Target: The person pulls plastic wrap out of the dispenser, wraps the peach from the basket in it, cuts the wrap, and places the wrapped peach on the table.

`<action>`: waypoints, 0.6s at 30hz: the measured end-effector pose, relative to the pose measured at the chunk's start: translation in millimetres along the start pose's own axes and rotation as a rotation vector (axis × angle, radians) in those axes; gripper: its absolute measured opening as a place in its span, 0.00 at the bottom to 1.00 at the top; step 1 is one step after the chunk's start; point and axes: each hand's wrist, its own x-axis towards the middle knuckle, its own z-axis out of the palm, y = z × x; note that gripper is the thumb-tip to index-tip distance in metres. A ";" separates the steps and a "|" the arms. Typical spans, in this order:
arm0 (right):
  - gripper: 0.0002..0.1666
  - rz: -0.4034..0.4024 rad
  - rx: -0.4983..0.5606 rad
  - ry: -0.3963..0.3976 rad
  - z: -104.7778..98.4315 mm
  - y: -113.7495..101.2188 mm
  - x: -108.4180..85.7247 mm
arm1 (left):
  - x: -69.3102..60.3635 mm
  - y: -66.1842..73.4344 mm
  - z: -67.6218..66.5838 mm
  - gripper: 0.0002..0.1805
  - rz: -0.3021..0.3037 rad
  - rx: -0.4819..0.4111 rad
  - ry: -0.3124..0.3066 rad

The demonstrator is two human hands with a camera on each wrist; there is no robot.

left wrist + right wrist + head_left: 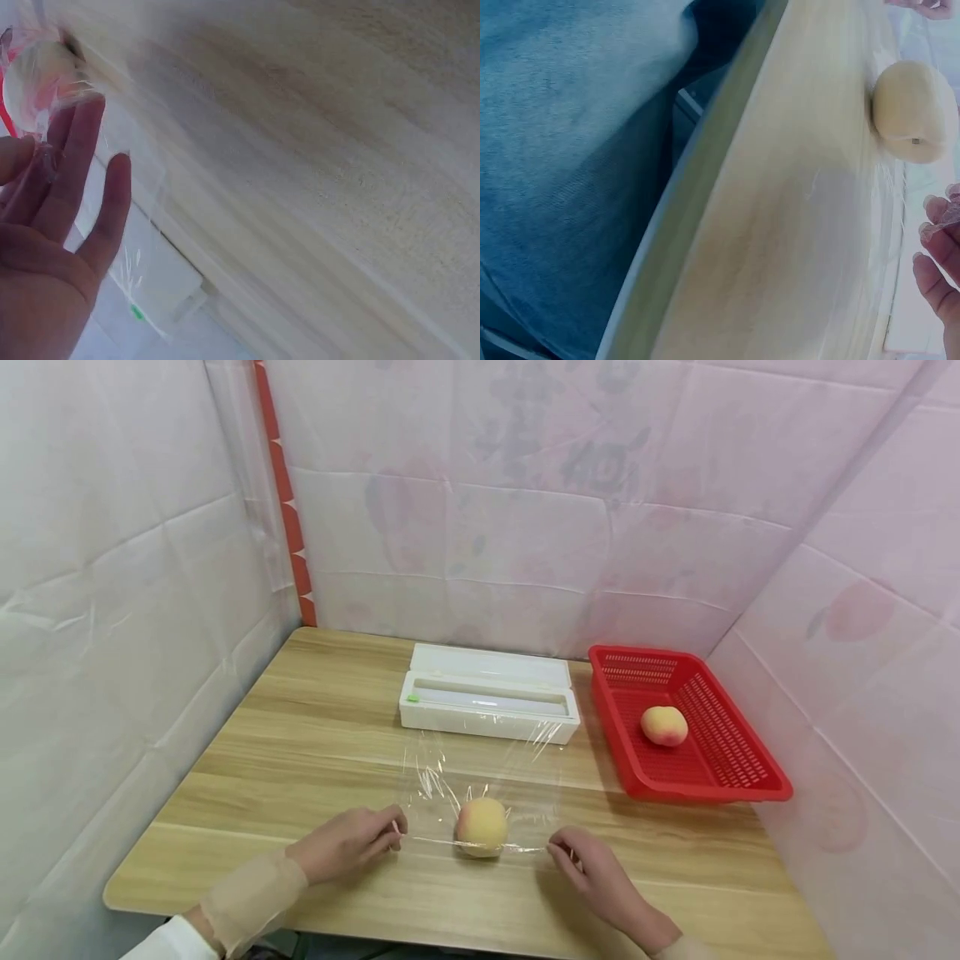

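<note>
The film (435, 781), held by its near corners, lies over the table (300, 760) between the box (480, 722) and the two hands. It is clear, so mostly its shine and creases show, and its side edges are hard to follow. Its near edge crosses the lower part of the peach (482, 818), which sits on the table between the hands.

The left hand (352, 842) pinches one corner of the film between thumb and fingers; in the left wrist view, the thumb is partly cut off by the picture's edge. The right hand (600, 877) pinches the other corner; the right wrist view cuts this hand off, and its thumb cannot be made out there.

Behind the peach, the white box stands with its lid (491, 665) laid back. The roll inside shows only as a pale strip. To the right is the red basket (697, 792), with a second peach (664, 727) in it. Printed sheeting (525, 543) hangs behind; its characters are too faint to read.
</note>
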 end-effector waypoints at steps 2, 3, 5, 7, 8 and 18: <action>0.09 0.024 0.001 0.004 1.7 0.8 2.1 | 0.4 -2.8 0.6 0.03 -0.009 0.009 0.025; 0.09 0.033 -0.002 0.006 2.5 1.2 3.1 | 0.8 -4.1 1.2 0.03 -0.012 0.019 0.037; 0.09 0.050 -0.006 0.007 4.2 2.4 5.3 | 1.1 -6.6 3.3 0.02 0.019 0.069 0.082; 0.09 0.060 -0.010 0.006 5.5 3.4 7.3 | 1.8 -9.2 6.2 0.02 0.060 0.127 0.137; 0.08 0.065 -0.012 0.005 6.1 3.8 8.2 | 2.4 -10.3 7.6 0.02 0.082 0.157 0.164; 0.08 0.092 0.001 0.007 8.7 2.1 13.3 | 22.9 1.1 19.7 0.16 0.092 0.327 0.280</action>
